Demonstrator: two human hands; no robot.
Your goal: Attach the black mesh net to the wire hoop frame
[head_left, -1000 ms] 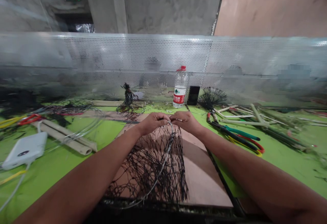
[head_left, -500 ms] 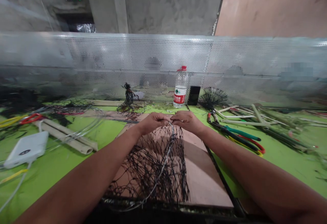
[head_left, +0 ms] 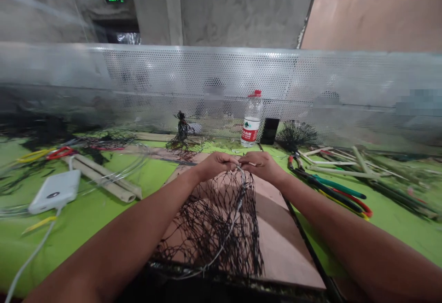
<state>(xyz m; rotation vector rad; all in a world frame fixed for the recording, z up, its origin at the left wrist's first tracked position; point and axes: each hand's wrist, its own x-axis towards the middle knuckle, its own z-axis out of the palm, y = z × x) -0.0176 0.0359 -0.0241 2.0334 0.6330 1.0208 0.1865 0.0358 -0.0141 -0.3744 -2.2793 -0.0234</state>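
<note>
Everything on the tabletop (head_left: 86, 234) has slid slightly to the right in the head view since the earlier frame, while the hands stay gathered at the centre. A black knotted net (head_left: 214, 229) hangs from the hands and spreads down over a brown board (head_left: 281, 243), its lower edge reaching the near end of the board. A thin silvery wire (head_left: 235, 215) runs down through the mesh.

The left hand (head_left: 216, 166) and right hand (head_left: 260, 166) are both closed and almost touching, pinching the top of the net and the wire between them. The fingers hide exactly how the strands are gripped.

Just past the board lies a small tangled bundle of black netting (head_left: 181, 137). Farther back, a plastic water bottle with a red cap (head_left: 252, 121) stands beside a black upright object (head_left: 270, 131) and a round black mesh tuft (head_left: 297, 133). To the right are pliers with coloured handles (head_left: 340, 191) and pale bamboo strips (head_left: 355, 169). To the left lie a white power bank (head_left: 54, 192) with a white cable (head_left: 32, 259), bamboo pieces (head_left: 103, 183) and red-handled scissors (head_left: 61, 153). A perforated metal sheet (head_left: 221, 77) runs along the far edge.
</note>
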